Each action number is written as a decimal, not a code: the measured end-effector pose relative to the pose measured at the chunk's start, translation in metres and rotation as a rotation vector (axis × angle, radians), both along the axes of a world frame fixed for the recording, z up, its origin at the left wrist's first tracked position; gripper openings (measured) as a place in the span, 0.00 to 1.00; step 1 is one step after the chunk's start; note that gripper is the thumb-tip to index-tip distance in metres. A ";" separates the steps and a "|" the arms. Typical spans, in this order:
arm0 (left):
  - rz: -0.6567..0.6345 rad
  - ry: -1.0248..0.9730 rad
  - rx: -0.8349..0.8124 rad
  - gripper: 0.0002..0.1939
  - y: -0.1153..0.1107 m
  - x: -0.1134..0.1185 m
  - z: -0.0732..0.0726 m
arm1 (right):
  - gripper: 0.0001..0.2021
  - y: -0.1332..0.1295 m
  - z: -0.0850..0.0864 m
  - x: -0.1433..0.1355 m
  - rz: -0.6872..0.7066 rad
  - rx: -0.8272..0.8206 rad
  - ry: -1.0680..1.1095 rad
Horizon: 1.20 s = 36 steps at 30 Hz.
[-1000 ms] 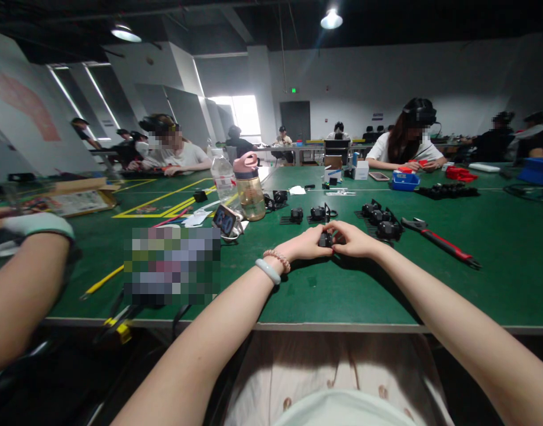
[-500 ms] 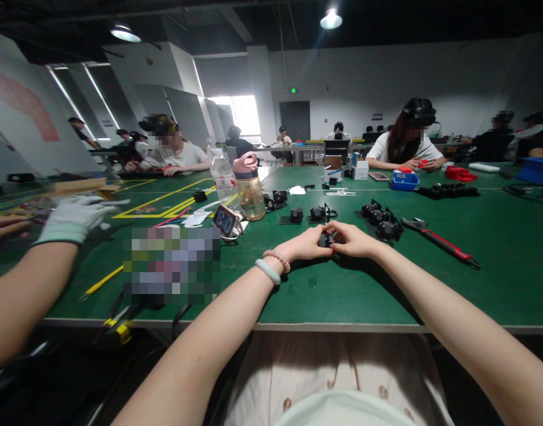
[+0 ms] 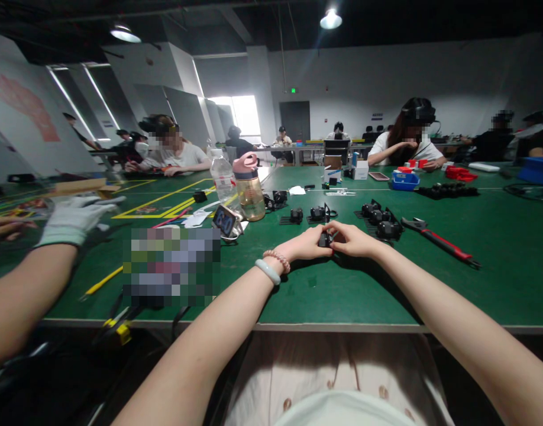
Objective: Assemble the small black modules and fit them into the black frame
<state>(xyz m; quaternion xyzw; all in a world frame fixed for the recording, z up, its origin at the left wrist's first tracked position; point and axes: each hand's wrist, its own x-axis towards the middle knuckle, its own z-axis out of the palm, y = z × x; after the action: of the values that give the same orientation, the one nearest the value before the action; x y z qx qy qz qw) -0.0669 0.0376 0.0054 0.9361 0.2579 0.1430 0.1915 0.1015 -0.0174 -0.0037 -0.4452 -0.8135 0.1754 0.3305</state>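
Hands (image 3: 309, 244), curled nearly closed, both pinch a black part (image 3: 325, 239); slack grip could knock it into the unit (image 3: 317, 212) at twelve o'clock.

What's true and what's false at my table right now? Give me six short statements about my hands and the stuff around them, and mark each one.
1. Your left hand and right hand both hold a black part. True.
2. The wrench lies left of your left hand. False: the wrench lies to the right of your right hand.
3. The pink-lidded bottle lies on its side. False: the pink-lidded bottle stands upright.
4. A co-worker's gloved hand shows at the left. True.
5. The table is white. False: the table is green.
6. A blue box stands farther off than the wrench. True.
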 end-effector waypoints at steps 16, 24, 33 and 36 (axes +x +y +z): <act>-0.003 -0.013 -0.010 0.28 0.001 0.000 -0.001 | 0.19 0.000 0.000 0.000 -0.010 -0.040 0.006; -0.019 -0.004 0.007 0.28 0.001 0.000 -0.001 | 0.19 0.000 0.000 0.001 -0.014 -0.043 -0.004; -0.011 0.003 0.000 0.27 0.000 0.000 0.000 | 0.18 -0.001 0.002 0.000 -0.022 -0.056 -0.008; -0.004 -0.001 0.000 0.28 -0.002 0.000 0.001 | 0.18 -0.002 0.003 0.000 -0.028 -0.058 -0.023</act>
<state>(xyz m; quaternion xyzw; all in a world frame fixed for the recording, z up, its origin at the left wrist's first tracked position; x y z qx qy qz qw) -0.0668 0.0360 0.0068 0.9365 0.2560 0.1433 0.1919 0.1012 -0.0198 -0.0009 -0.4681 -0.8054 0.1893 0.3105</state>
